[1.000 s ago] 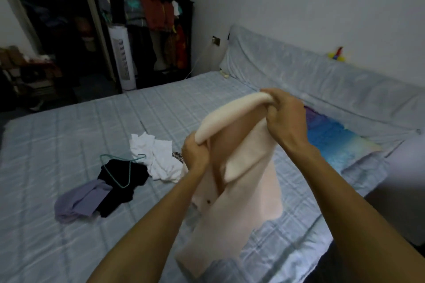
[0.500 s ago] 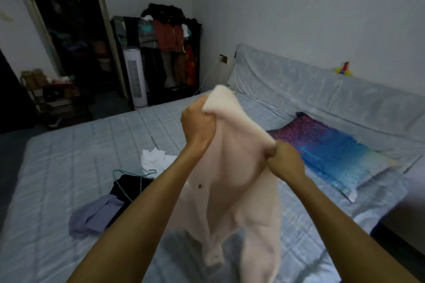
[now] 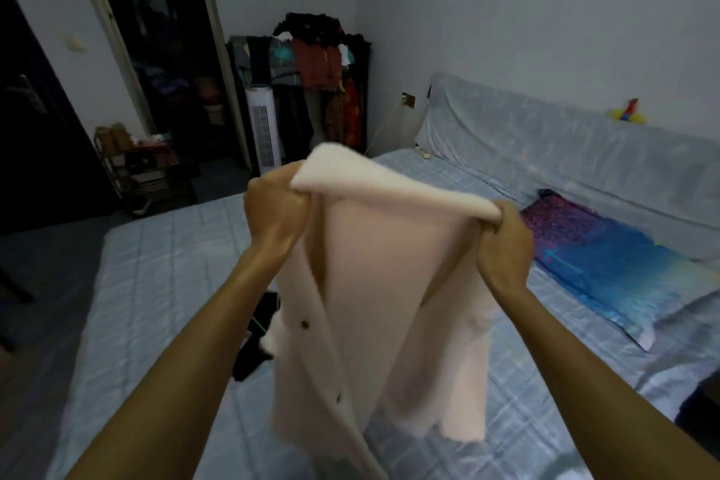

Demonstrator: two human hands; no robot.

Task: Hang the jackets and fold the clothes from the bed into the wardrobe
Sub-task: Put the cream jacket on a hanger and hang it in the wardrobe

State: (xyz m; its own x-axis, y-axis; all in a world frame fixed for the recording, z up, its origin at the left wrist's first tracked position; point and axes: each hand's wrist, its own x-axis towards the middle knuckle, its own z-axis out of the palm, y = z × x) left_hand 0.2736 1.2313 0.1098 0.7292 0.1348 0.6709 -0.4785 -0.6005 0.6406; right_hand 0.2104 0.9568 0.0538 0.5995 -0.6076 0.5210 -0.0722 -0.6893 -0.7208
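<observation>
Above a wide bed (image 3: 163,284) covered in a pale blue plaid quilt, a person holds up a cream jacket (image 3: 374,308) of soft, fleecy cloth. The left hand (image 3: 278,216) is clenched on one end of the thick, rolled collar, and the right hand (image 3: 502,245) grips the other end, so the collar stretches between them in a padded band. Below it the jacket hangs open and limp, showing a smoother, pinkish lining; two small dark round buttons sit along its left front edge, and the ragged hem hangs clear of the quilt. Dark clothes (image 3: 257,339) lie crumpled on the bed, partly hidden behind the jacket and the left forearm, with a thin green line across them. A glossy pillow (image 3: 607,265) printed in purple and bright blue rests at the right, against a long headboard (image 3: 565,152) draped in light blue fabric. At the far wall an open rack (image 3: 311,78), heaped with dark, red and orange garments, stands beside a slim white tower fan (image 3: 265,129) with a slotted front.
</observation>
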